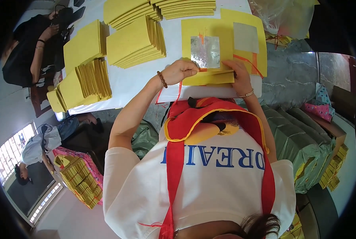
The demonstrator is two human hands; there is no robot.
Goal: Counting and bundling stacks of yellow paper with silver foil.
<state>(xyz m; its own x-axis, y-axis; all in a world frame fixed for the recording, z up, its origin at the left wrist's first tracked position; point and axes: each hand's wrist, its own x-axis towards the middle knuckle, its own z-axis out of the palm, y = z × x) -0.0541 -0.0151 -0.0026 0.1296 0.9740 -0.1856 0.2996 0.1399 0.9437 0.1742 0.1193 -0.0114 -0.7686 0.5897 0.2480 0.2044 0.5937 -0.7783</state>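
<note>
1. Step, apparently: folding the near flap (210, 79); next move calls for an even crease.
2. Yellow sheet (225, 51): at white table's (126, 83) near edge; long axis running away from wearer, flap bodyward.
3. Left hand (180, 72): fingertips pinched together, exact hold unclear.
4. Right hand (241, 79): half-curled at flap's right end; grip indeterminable.

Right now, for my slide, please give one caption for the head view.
Left hand and right hand touch a yellow sheet with a silver square, yellow stacks nearby.
</note>
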